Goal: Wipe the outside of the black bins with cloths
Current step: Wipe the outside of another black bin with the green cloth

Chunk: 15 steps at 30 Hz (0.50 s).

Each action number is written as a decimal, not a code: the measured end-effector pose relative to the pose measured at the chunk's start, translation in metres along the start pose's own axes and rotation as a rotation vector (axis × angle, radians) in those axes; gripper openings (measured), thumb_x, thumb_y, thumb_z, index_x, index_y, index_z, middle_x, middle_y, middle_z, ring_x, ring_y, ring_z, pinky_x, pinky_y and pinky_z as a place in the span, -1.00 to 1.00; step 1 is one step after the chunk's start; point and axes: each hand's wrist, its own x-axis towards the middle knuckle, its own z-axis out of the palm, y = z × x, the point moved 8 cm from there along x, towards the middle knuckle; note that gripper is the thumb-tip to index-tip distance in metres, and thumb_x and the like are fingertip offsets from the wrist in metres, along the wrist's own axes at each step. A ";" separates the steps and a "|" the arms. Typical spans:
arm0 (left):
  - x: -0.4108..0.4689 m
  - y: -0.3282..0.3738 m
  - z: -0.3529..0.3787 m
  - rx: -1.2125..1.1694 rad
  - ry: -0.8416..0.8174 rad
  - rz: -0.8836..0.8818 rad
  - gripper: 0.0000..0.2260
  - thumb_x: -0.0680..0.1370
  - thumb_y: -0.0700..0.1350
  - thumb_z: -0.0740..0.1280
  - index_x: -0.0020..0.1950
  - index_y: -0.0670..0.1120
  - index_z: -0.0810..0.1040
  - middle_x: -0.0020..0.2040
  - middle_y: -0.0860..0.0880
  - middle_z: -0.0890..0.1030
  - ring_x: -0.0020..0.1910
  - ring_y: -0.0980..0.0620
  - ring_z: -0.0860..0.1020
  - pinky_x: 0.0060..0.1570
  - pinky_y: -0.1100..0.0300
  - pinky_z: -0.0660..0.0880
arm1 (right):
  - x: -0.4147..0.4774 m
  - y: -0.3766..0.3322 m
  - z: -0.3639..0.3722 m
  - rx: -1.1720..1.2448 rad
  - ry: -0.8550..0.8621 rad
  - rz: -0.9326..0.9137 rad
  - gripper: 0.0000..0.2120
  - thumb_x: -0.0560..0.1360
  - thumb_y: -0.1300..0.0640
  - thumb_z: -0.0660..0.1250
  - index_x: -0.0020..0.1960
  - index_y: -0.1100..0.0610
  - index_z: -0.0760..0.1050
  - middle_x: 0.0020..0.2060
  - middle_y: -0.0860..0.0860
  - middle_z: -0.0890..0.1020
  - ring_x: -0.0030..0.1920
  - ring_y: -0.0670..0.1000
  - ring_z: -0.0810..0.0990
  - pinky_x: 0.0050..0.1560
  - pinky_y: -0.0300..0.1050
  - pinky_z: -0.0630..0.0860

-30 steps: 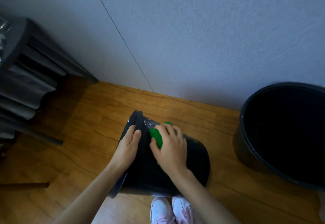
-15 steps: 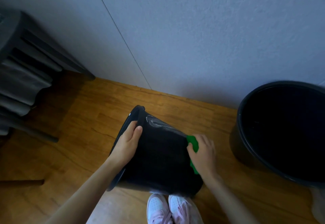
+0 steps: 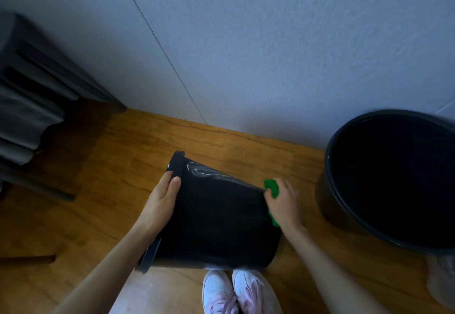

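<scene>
A small black bin [image 3: 216,217] is tipped on its side over my lap, its rim to the left and its base to the right. My left hand [image 3: 161,203] grips the bin at the rim, fingers lying along its wall. My right hand [image 3: 283,205] holds a green cloth [image 3: 272,188] against the bin's right end, near the base. A wet streak shines along the bin's upper edge. A second, larger black bin [image 3: 344,210] stands upright on the floor at the right, its opening facing up.
A grey-blue wall [image 3: 246,55] runs close behind the bins. Dark grey furniture with hanging fabric [image 3: 29,97] fills the left side, one leg reaching the wooden floor [image 3: 110,166]. My white shoes [image 3: 231,291] show below the tipped bin.
My right hand has swept the green cloth from the bin's upper left, near the rim, across to its right end by the base. The left hand has stayed at the rim.
</scene>
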 end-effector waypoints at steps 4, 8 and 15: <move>-0.001 0.007 0.005 0.009 -0.026 0.047 -0.76 0.65 -0.08 0.05 0.14 -0.14 0.46 0.04 -0.17 0.57 0.04 -0.10 0.55 0.01 0.08 0.48 | -0.017 0.011 -0.006 -0.020 0.009 -0.040 -0.68 0.50 0.07 0.26 0.24 0.07 0.46 0.17 0.01 0.53 0.15 0.08 0.46 0.12 -0.04 0.41; -0.003 0.007 0.007 0.002 -0.025 0.041 -0.76 0.65 -0.07 0.05 0.18 -0.11 0.45 0.03 -0.11 0.58 0.04 -0.03 0.56 0.03 0.10 0.48 | -0.041 -0.054 -0.013 0.055 0.037 -0.243 -0.73 0.44 0.07 0.30 0.13 0.05 0.50 0.05 -0.01 0.56 0.08 0.08 0.48 0.03 -0.04 0.43; -0.005 0.007 0.008 0.052 -0.024 0.051 -0.76 0.64 -0.08 0.07 0.05 -0.24 0.40 -0.19 -0.19 0.48 -0.24 -0.10 0.45 -0.19 -0.04 0.43 | -0.072 -0.178 -0.021 0.162 0.115 -0.520 -0.70 0.46 -0.08 0.14 0.09 0.01 0.50 0.03 -0.07 0.56 0.06 0.01 0.47 -0.06 -0.11 0.46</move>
